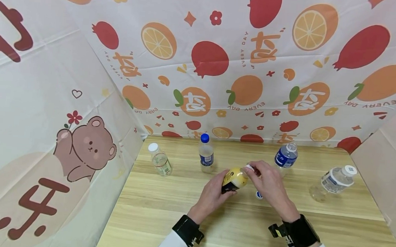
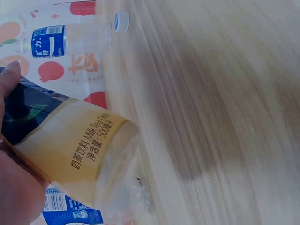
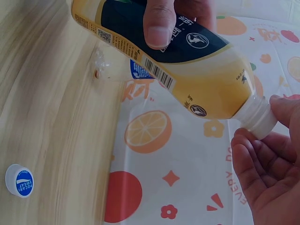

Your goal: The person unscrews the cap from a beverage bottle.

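I'm holding a milk tea bottle (image 1: 237,177) tilted above the tabletop (image 1: 155,217), left hand (image 1: 211,191) curling its fingers round it, right hand (image 1: 271,182) pinching its white cap (image 1: 249,167), a loose cap (image 3: 19,181) lying near, four bottles (image 1: 161,161) standing around

The yellow bottle (image 1: 234,180) wears smooth, softly shiny plastic film (image 3: 206,82); its white cap (image 3: 263,125) looks matt plastic. At its ten o'clock, the blue-capped bottle (image 1: 206,159) is clear, glossy plastic. The surface (image 1: 238,235) looks like smooth wood; the backdrop (image 1: 233,72), creased matt cloth.

Printed sheets (image 1: 235,66) around a wood-grain table (image 1: 155,217) form a makeshift booth.
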Tool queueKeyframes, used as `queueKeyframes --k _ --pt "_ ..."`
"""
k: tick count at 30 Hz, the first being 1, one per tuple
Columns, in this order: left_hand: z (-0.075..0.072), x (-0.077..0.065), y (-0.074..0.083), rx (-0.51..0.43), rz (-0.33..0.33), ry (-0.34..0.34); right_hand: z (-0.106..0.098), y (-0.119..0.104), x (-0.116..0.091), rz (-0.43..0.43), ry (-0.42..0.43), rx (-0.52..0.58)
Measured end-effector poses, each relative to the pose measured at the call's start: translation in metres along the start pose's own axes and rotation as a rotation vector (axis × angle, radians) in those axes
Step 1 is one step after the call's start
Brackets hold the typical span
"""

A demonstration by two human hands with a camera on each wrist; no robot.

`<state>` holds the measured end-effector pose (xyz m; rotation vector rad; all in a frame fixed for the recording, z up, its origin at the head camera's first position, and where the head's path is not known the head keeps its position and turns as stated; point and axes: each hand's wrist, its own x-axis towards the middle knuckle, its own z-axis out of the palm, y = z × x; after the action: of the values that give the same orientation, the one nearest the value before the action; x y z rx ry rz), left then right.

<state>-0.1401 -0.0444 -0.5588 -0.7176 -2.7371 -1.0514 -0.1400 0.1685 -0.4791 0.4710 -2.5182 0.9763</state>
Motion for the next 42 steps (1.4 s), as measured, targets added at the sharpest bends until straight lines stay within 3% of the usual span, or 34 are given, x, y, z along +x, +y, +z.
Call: queueKeyframes --k 5,12,16,20,24,29,33,42 --pt "-0.0008 -0.0033 -0.0034 -0.057 0.011 -0.016 0.0003 0.0012 -0.0012 -0.022 -0.019 0.013" --pt "-0.0021 -0.0042 -0.0072 -0.167 -0.026 -0.069 0.0 0.0014 -0.0038 -0.018 -0.079 0.032" --pt "-0.0009 -0.0055 -0.0052 -0.203 -0.041 -0.057 0.0 0.0 -0.0027 0.003 -0.081 0.009" --pt "0.0007 -0.0064 -0.0007 -0.125 -0.026 0.013 0.0001 -0.0012 0.0003 0.087 -0.093 -0.072" --pt "0.0008 -0.0064 -0.0015 0.041 0.035 0.096 0.0003 -0.0016 0.0016 0.176 -0.131 -0.116" --pt "0.0007 -0.0043 -0.0024 0.128 0.108 0.14 0.0021 -0.0027 0.0021 0.189 -0.137 -0.093" --pt "0.0014 -0.004 -0.0021 0.085 0.124 0.107 0.0043 -0.0035 0.0021 0.148 -0.141 -0.041" --pt "-0.0006 -0.0034 -0.0033 -0.109 0.081 -0.066 0.0026 0.0007 0.0015 -0.014 -0.156 0.01"
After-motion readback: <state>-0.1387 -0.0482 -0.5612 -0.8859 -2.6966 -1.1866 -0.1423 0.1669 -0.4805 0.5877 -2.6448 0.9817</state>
